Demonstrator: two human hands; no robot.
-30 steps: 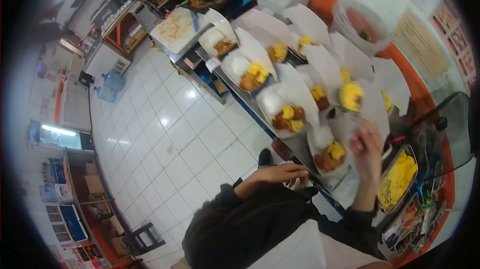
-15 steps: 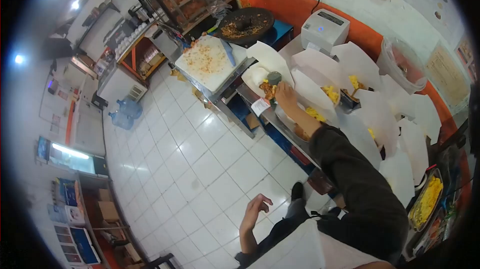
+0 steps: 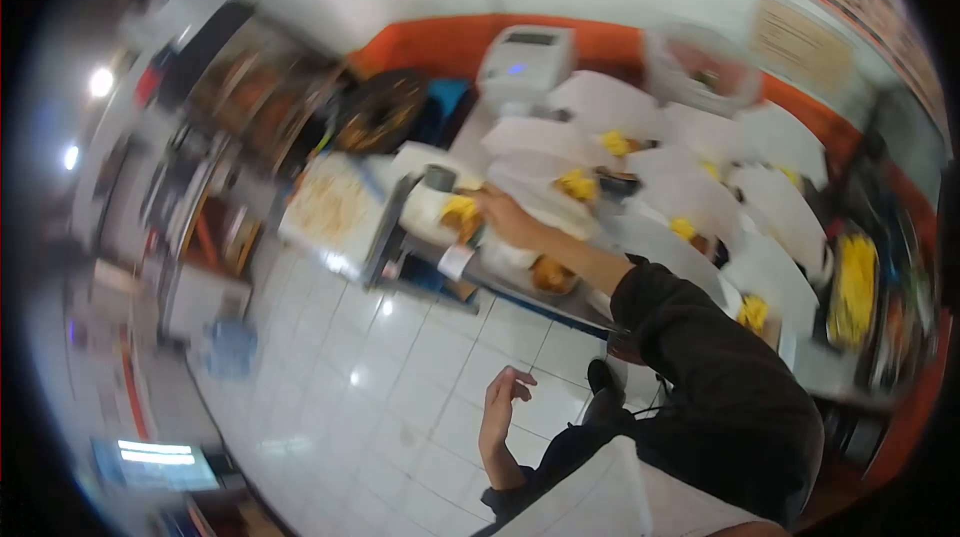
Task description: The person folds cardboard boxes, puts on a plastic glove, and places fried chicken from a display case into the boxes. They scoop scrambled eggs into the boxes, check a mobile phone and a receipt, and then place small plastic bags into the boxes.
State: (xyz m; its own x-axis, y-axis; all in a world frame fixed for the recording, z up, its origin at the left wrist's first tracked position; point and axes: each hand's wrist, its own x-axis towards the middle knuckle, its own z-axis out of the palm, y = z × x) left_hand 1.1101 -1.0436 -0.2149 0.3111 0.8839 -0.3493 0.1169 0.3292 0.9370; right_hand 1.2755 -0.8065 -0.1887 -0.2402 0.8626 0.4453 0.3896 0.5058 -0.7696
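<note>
My right hand (image 3: 507, 219) reaches over the counter to the right side of an open white box (image 3: 425, 207) and touches or hovers by yellow food (image 3: 461, 216) in it. Its fingertips are blurred, so what they hold, if anything, cannot be made out. A dark round cup (image 3: 439, 178) stands at the back of that box. My left hand (image 3: 507, 392) hangs over the floor with its fingers loosely bent and apart, holding nothing. Several more open white boxes with yellow and brown food spread to the right, one with a brown piece (image 3: 552, 274) near the counter's front edge.
A cutting board (image 3: 335, 207) with crumbs lies at the left, beside a dark round pan (image 3: 380, 112). Behind the boxes stand a white printer (image 3: 525, 62) and a bag-lined tub (image 3: 702, 72). A tray of yellow strips (image 3: 853, 287) sits at the right.
The view has turned right, so the counter appears shifted left. Yellow food now shows in the box beside my right hand, where brown food showed before. My left hand stays low.
</note>
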